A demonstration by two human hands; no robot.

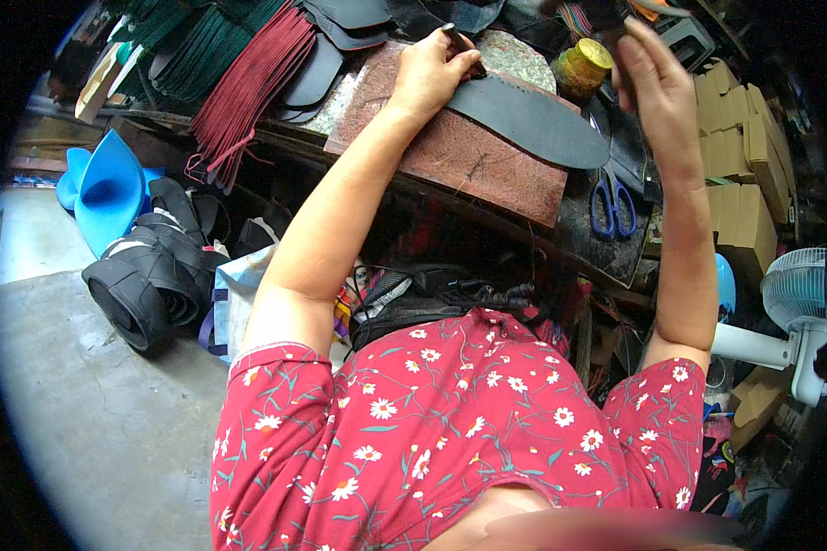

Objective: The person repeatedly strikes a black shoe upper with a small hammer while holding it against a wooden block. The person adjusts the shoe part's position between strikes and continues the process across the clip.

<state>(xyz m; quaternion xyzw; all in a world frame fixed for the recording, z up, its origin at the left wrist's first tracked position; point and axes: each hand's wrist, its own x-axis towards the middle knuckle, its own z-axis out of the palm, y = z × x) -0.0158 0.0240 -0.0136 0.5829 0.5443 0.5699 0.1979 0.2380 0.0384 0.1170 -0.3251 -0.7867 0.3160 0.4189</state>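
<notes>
My left hand is closed round a short dark punch, held at a slant with its lower end at the far left end of a black shoe sole. Small marks run along the sole's edge near the punch. The sole lies flat on a reddish slab. My right hand is raised to the right of the sole, fingers bent and slightly blurred. A dark shape shows beside its fingertips at the upper edge, but I cannot make out what it is.
Blue-handled scissors lie right of the slab, below a yellow jar. Red cords hang over the bench's left edge. Cardboard boxes and a white fan stand at right. Black rolled pieces sit at left.
</notes>
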